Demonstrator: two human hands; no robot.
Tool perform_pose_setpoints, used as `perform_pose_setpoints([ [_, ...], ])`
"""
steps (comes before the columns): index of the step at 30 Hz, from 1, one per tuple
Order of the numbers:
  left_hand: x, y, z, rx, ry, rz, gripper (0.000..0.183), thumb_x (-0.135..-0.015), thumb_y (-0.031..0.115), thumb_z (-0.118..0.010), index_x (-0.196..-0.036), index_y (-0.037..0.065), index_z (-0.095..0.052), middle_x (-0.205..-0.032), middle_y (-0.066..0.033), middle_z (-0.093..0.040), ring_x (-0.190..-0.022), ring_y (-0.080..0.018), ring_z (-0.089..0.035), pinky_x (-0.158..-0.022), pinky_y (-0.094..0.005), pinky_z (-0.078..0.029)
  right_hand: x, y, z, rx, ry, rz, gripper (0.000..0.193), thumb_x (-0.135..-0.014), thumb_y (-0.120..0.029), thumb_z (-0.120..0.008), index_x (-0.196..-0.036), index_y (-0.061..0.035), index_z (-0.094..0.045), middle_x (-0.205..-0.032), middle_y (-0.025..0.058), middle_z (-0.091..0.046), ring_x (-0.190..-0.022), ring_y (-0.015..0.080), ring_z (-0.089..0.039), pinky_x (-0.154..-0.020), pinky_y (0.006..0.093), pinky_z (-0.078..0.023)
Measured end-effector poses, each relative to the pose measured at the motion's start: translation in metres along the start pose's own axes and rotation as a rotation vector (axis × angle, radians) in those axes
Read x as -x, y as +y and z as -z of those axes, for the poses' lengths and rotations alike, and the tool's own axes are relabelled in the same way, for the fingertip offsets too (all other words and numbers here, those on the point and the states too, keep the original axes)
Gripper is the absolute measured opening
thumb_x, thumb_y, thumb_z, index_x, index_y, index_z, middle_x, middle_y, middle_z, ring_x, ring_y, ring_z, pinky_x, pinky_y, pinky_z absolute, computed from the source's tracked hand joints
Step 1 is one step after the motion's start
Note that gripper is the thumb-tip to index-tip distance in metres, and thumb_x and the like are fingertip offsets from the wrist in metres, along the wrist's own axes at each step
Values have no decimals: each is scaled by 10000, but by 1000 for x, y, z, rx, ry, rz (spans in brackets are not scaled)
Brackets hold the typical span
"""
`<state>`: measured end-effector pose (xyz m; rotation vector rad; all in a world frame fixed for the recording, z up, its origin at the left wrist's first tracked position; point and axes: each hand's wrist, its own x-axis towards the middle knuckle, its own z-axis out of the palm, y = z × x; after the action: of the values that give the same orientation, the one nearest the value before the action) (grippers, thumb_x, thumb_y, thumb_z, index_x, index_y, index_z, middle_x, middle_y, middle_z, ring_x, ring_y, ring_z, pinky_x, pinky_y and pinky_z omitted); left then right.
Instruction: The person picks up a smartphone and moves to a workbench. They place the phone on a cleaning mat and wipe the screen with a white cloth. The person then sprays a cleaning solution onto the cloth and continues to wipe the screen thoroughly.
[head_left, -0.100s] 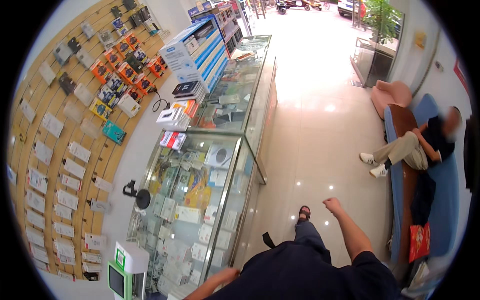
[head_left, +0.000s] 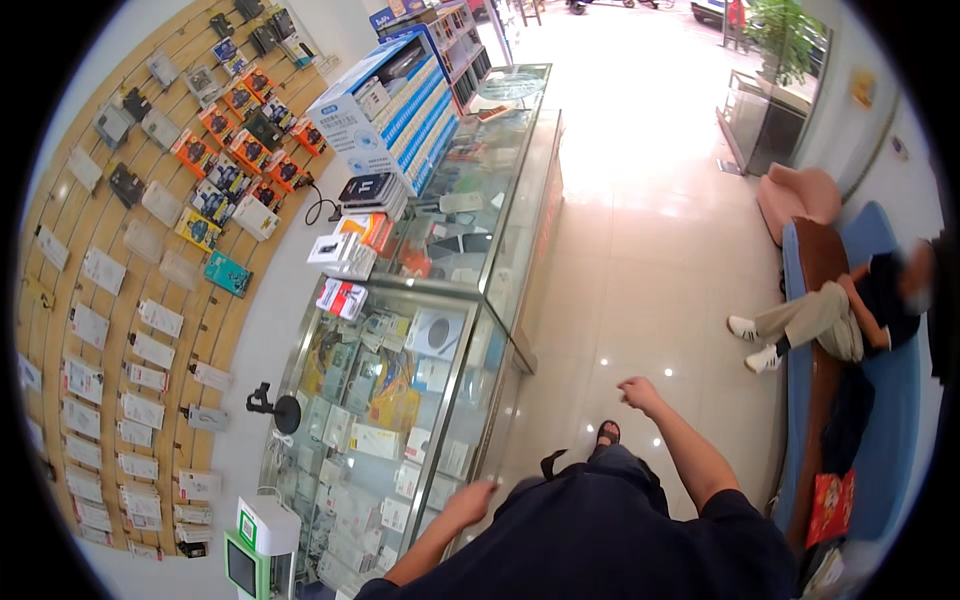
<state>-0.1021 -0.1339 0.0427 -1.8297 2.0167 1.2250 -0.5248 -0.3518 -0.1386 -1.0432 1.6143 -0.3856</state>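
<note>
My left hand [head_left: 470, 503] hangs at my side, next to the front edge of the long glass display counter [head_left: 440, 470]. Its fingers look loosely curled, and no object shows in them. Ahead of my body, over the shiny tiled floor [head_left: 620, 290], my right hand [head_left: 640, 395] is raised with its fingers folded in and nothing visible inside. Neither hand touches the counter. Under its glass lie several small white boxes and a larger box with a dark round picture [head_left: 434, 331]. One sandalled foot [head_left: 608, 433] shows below me.
On the counter stand a black phone stand [head_left: 287, 414], a green-and-white screen device [head_left: 245, 560], stacked boxes [head_left: 345, 253] and a blue-white carton rack [head_left: 350, 130]. Packaged accessories hang on the slatted wall at left. Rightward, a person [head_left: 885, 300] sits on a blue sofa [head_left: 900, 420]. A bright doorway lies ahead.
My left hand has swung forward, further into view beside the counter. My right hand has moved inward to the left and slightly forward. The view has shifted a little.
</note>
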Motion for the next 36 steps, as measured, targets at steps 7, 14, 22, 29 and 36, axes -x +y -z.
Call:
perform_pose_setpoints([
  [7, -170, 135, 96, 900, 562, -95, 341, -988, -44, -461, -1302, -4, -587, -1132, -128, -700, -914, -182, -730, -811, -314, -566, -129, -324, 33, 427, -119, 725, 391, -880, -151, -548, -1229, -78, -709, -927, 173, -735, -805, 297, -703, -779, 405, -559],
  [14, -343, 136, 246, 740, 847, -176, 407, -994, -48, -456, -1386, 22, -539, -1195, -127, -670, -903, -171, -712, -784, -282, -557, -203, -558, 44, 464, -43, 1129, 450, -931, -151, -528, -1376, -89, -553, -976, 207, -717, -892, 412, -677, -797, 513, -537],
  [22, -426, 135, 354, 845, 983, 18, 444, -980, -46, -471, -1416, 29, -511, -1205, -143, -661, -887, -198, -713, -798, -314, -564, -290, -730, 11, 681, -21, 1479, 839, -873, -87, -577, -1618, -121, -191, -804, 138, -690, -693, 341, -677, -580, 460, -531],
  [29, -456, 124, 306, 937, 1397, 220, 323, -984, -50, -496, -1276, 16, -618, -1061, -89, -656, -786, -147, -669, -725, -259, -540, -355, -770, -45, 877, -165, 1607, 961, -822, -56, -611, -1644, -160, -124, -875, 141, -656, -704, 314, -671, -565, 446, -534],
  [36, -460, 140, 318, 896, 1462, 381, 350, -902, -100, -526, -1213, 0, -652, -1014, -102, -655, -750, -148, -670, -678, -259, -560, -352, -797, -48, 387, -85, 1865, 678, -855, -51, -609, -1504, -161, -446, -815, 68, -581, -680, 264, -648, -540, 396, -534],
])
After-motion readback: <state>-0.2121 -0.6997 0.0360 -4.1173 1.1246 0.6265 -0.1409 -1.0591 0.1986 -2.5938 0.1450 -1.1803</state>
